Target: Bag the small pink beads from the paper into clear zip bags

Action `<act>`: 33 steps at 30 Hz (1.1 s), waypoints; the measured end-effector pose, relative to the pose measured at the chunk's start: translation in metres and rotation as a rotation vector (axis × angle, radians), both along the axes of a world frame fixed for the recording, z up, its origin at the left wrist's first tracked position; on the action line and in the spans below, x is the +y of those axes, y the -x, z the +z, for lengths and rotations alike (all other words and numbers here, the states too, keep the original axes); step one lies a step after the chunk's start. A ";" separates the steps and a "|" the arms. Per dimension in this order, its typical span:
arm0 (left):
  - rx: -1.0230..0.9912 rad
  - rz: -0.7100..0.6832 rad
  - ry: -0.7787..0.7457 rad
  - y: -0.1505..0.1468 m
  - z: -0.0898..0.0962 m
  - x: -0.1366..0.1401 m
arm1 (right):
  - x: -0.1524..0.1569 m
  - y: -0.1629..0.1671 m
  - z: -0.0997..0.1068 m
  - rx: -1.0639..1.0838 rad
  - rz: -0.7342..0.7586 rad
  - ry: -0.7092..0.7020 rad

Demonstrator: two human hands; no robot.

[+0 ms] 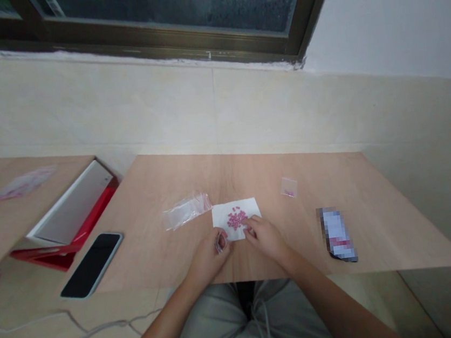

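A pile of small pink pieces (236,218), like beads or pills, lies on a white sheet of paper (250,205) in the middle of the table. My left hand (212,251) is at the paper's near left corner, its fingers closed on a small clear plastic bag (221,241). At the pile's right edge, the fingertips of my right hand (265,235) are pinched together over the paper. Whatever may be between them is too small to make out. Left of the paper lies a stack of flat clear bags (187,211).
A small clear bag with pink pieces (289,188) lies at the back right of the wooden table (377,211). A partly pixelated object (339,235) is on the right. A phone (92,265) lies at the left edge. Cables (101,329) run below.
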State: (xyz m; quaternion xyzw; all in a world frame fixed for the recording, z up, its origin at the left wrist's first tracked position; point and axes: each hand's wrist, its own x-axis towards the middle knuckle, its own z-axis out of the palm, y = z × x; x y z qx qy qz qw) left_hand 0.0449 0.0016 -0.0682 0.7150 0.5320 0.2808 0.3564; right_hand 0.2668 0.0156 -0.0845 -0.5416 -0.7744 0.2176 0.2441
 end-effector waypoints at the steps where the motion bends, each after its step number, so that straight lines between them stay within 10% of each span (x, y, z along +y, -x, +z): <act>1: 0.020 -0.003 -0.010 0.001 0.000 0.000 | -0.001 0.002 0.000 -0.022 0.019 -0.006; 33: 0.075 -0.054 -0.022 0.005 -0.005 0.002 | -0.007 0.006 0.002 0.009 0.153 -0.041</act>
